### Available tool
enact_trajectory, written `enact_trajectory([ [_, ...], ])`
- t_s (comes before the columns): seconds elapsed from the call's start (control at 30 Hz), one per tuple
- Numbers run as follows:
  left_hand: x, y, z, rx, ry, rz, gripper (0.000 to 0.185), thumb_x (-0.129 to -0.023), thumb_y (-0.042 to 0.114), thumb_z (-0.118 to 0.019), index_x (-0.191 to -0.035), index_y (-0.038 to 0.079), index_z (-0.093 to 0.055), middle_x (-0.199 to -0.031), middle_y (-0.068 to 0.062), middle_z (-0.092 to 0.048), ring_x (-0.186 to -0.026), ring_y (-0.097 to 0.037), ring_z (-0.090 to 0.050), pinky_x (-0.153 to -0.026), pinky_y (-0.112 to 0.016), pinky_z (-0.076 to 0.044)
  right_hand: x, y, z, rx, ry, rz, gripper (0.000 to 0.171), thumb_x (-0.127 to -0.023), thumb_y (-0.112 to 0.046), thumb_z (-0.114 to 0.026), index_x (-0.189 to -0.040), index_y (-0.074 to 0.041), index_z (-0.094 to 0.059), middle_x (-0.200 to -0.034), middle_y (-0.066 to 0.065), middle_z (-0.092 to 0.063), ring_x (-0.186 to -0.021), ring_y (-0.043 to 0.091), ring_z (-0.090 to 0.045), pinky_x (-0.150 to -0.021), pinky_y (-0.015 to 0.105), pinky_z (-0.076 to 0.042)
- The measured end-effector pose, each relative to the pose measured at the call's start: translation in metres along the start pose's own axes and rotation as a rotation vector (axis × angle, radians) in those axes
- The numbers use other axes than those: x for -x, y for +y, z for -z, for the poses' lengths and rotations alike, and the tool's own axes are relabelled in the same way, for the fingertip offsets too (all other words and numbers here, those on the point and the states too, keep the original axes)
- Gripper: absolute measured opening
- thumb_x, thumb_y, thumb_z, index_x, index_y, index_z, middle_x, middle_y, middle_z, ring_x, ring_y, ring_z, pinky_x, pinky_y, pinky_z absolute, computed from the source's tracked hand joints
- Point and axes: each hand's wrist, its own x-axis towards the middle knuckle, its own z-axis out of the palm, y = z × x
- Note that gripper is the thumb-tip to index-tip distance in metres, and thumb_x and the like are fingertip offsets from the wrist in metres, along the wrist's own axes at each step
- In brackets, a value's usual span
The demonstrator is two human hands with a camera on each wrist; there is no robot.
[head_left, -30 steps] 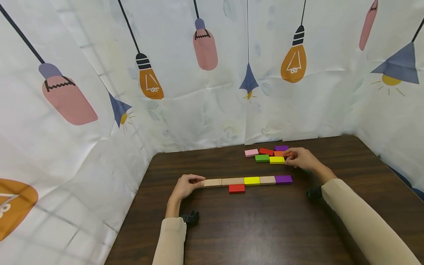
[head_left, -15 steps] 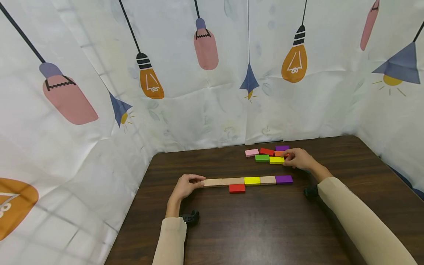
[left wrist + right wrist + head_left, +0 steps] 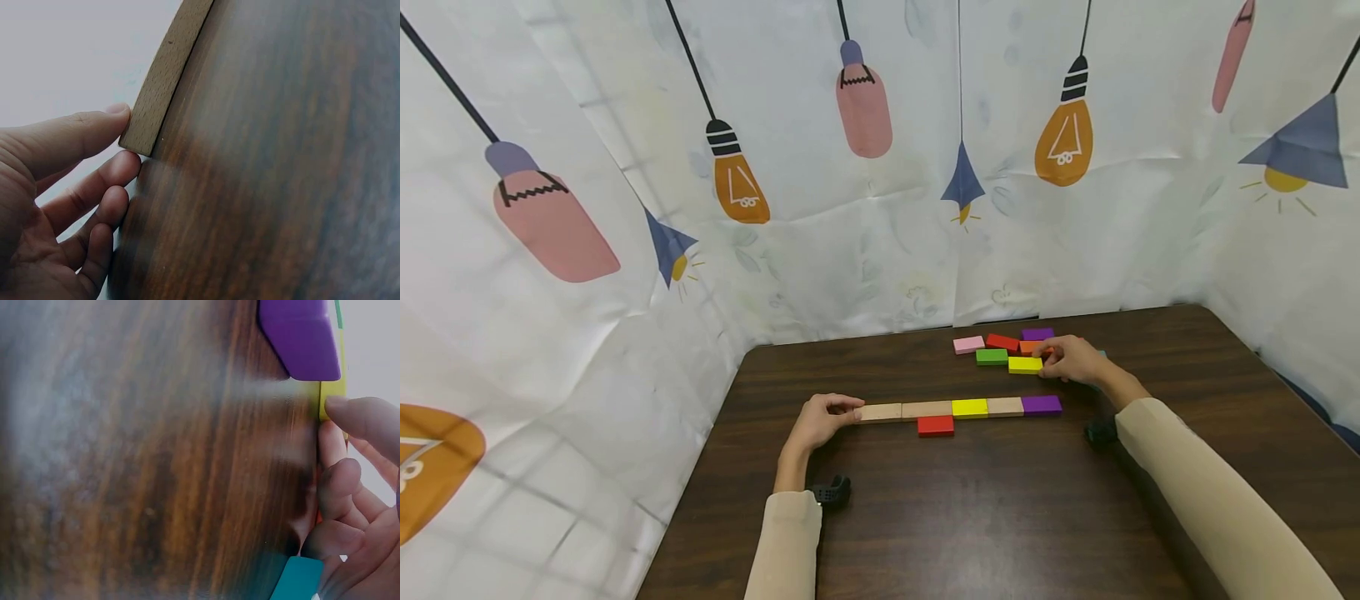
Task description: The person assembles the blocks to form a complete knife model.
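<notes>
We note the left hand (image 3: 822, 419) pinching the plain wood block (image 3: 880, 412), the left end of a row on the table (image 3: 970, 500). To its right, the right hand (image 3: 1071, 360), fingers curled, touches the yellow block (image 3: 1025, 364); grip unclear.

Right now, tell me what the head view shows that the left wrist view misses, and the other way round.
Only the head view shows the whole row of five blocks, the red block in front of it, the far cluster of blocks, and the right hand at the yellow block. Only the left wrist view shows the fingertips pressed on the plain wooden block's end face. Both show the left hand at that block on the dark table.
</notes>
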Motion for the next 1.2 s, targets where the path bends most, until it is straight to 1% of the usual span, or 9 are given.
enact_trajectory([
  [0.13,0.0,0.0,0.0,-0.004,0.001,0.0,0.021,-0.083,0.029,-0.075,-0.103,0.024,-0.076,-0.093,-0.002,-0.067,-0.077,-0.017,-0.058,-0.067,-0.03,-0.049,-0.001,0.001,-0.002,0.029,0.0,0.003,0.031,-0.086,-0.014,-0.072,-0.114,-0.006,-0.063,-0.084,0.008,-0.067,-0.063,0.017,-0.054,-0.056,0.03,-0.048],
  [0.3,0.0,-0.001,0.0,-0.01,0.006,-0.003,0.021,-0.083,0.028,-0.075,-0.103,0.024,-0.076,-0.092,-0.001,-0.067,-0.076,-0.016,-0.058,-0.066,-0.029,-0.049,0.0,0.001,-0.003,0.086,0.025,0.01,0.027,-0.086,-0.015,-0.072,-0.111,-0.008,-0.065,-0.082,0.006,-0.065,-0.066,0.017,-0.052,-0.059,0.029,-0.044],
  [0.4,0.0,-0.001,0.0,-0.008,0.004,-0.007,0.019,-0.083,0.027,-0.075,-0.102,0.025,-0.076,-0.091,-0.001,-0.067,-0.076,-0.017,-0.058,-0.067,-0.03,-0.049,0.001,0.0,-0.002,0.135,0.047,0.012,0.028,-0.085,-0.018,-0.072,-0.112,-0.009,-0.065,-0.082,0.004,-0.065,-0.07,0.017,-0.051,-0.061,0.029,-0.042],
  [0.57,-0.001,-0.001,0.001,-0.015,0.004,-0.014,0.017,-0.085,0.027,-0.074,-0.102,0.026,-0.076,-0.09,0.0,-0.067,-0.076,-0.018,-0.058,-0.067,-0.032,-0.049,0.006,-0.002,0.002,0.175,0.077,0.008,0.034,-0.085,-0.021,-0.073,-0.116,-0.008,-0.066,-0.086,0.004,-0.066,-0.075,0.018,-0.053,-0.064,0.029,-0.043],
  [0.7,0.0,-0.001,0.0,-0.017,0.003,-0.017,0.018,-0.085,0.027,-0.074,-0.102,0.025,-0.076,-0.09,0.0,-0.067,-0.076,-0.017,-0.058,-0.066,-0.031,-0.049,0.012,-0.004,0.004,0.186,0.078,0.038,0.041,-0.084,-0.021,-0.074,-0.121,-0.005,-0.064,-0.088,0.005,-0.067,-0.076,0.018,-0.054,-0.066,0.029,-0.046],
  [0.8,0.0,0.0,0.001,-0.012,0.001,-0.014,0.019,-0.084,0.027,-0.074,-0.102,0.025,-0.076,-0.091,0.0,-0.067,-0.076,-0.017,-0.058,-0.066,-0.03,-0.049,0.017,-0.009,0.004,0.179,0.077,0.055,0.043,-0.084,-0.02,-0.074,-0.122,-0.004,-0.064,-0.087,0.004,-0.068,-0.074,0.018,-0.054,-0.065,0.029,-0.047],
  [1.03,0.0,-0.001,0.0,0.002,0.0,-0.001,0.018,-0.084,0.026,-0.074,-0.102,0.027,-0.076,-0.091,0.001,-0.068,-0.076,-0.019,-0.059,-0.067,-0.032,-0.049,0.033,-0.024,0.001,0.183,0.086,0.118,0.029,-0.084,-0.016,-0.073,-0.112,-0.01,-0.067,-0.079,-0.002,-0.063,-0.071,0.016,-0.054,-0.064,0.028,-0.047],
  [1.2,0.0,-0.001,0.0,-0.012,0.001,-0.009,0.018,-0.085,0.026,-0.074,-0.102,0.026,-0.076,-0.092,0.001,-0.068,-0.076,-0.018,-0.059,-0.067,-0.033,-0.049,0.047,-0.034,-0.006,0.141,0.075,0.138,0.032,-0.084,-0.019,-0.075,-0.113,-0.01,-0.067,-0.079,-0.003,-0.063,-0.067,0.013,-0.054,-0.06,0.025,-0.047],
])
